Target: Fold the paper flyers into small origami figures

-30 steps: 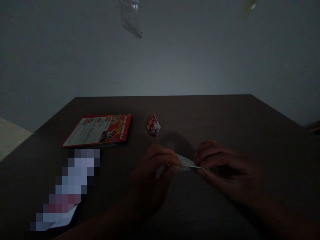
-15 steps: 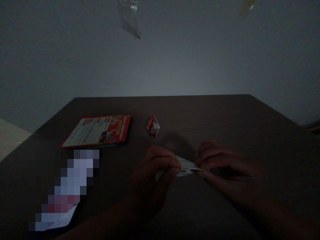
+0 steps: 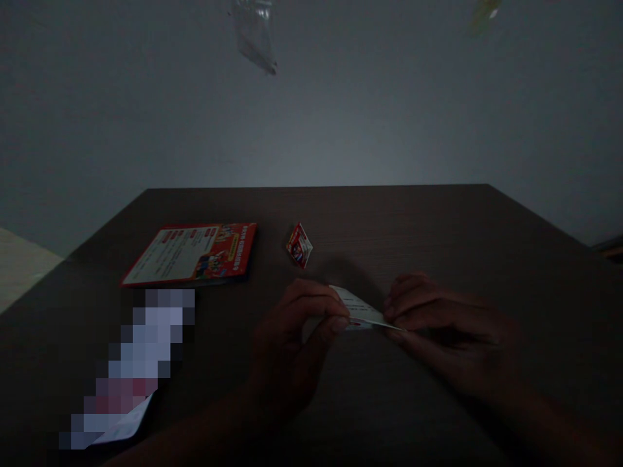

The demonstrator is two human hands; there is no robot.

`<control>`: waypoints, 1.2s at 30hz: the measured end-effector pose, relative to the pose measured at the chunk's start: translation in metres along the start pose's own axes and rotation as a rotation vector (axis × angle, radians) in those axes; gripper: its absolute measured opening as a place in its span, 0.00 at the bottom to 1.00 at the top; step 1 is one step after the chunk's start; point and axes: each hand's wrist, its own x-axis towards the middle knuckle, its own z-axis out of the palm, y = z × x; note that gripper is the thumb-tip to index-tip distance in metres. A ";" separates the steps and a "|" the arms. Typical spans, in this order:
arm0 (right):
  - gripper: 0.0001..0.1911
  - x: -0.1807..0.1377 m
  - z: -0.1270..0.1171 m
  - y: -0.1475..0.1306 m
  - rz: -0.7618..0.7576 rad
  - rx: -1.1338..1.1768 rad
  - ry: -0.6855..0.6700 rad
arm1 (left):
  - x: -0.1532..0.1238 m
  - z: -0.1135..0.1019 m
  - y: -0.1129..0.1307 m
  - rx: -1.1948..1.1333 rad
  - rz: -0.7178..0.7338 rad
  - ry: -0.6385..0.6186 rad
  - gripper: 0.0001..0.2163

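Note:
The scene is very dim. Both hands pinch a small white folded paper (image 3: pixel 360 311) just above the dark wooden table (image 3: pixel 438 220). My left hand (image 3: pixel 296 344) grips its left end between thumb and fingers. My right hand (image 3: pixel 438 324) pinches its right end, fingers curled together. The paper carries faint print and a red mark. A small folded red and white paper piece (image 3: pixel 299 245) stands on the table just beyond my hands.
A red and white printed leaflet (image 3: pixel 192 253) lies flat at the left of the table. Another white sheet (image 3: pixel 126 370), partly pixelated, lies near the front left edge. A grey wall rises behind the table, with a clear plastic bag (image 3: pixel 256 32) hanging at the top.
The paper's far left corner has tipped up a little between my fingers. Both hands stay in nearly the same place.

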 end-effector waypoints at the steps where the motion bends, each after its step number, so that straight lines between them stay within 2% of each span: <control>1: 0.15 0.000 -0.001 0.000 -0.007 0.001 0.000 | 0.000 0.000 0.000 0.003 0.005 -0.001 0.03; 8: 0.16 0.003 0.000 -0.001 -0.030 0.037 0.017 | -0.001 -0.001 0.000 0.002 -0.016 -0.012 0.04; 11: 0.15 0.003 0.001 -0.001 0.003 0.044 0.014 | -0.001 -0.001 0.000 -0.011 -0.001 0.000 0.04; 15: 0.15 0.001 0.000 -0.001 0.034 0.013 0.016 | -0.002 -0.001 -0.001 -0.033 -0.025 0.027 0.04; 28: 0.15 0.002 -0.001 -0.004 -0.006 -0.089 -0.016 | -0.004 0.000 -0.003 -0.068 -0.046 0.025 0.04; 33: 0.15 0.001 -0.003 -0.004 -0.043 -0.154 -0.029 | -0.004 0.000 -0.001 0.058 0.007 0.008 0.04; 36: 0.15 0.004 -0.004 -0.006 -0.075 -0.217 -0.061 | -0.004 0.001 0.000 0.234 0.122 0.042 0.10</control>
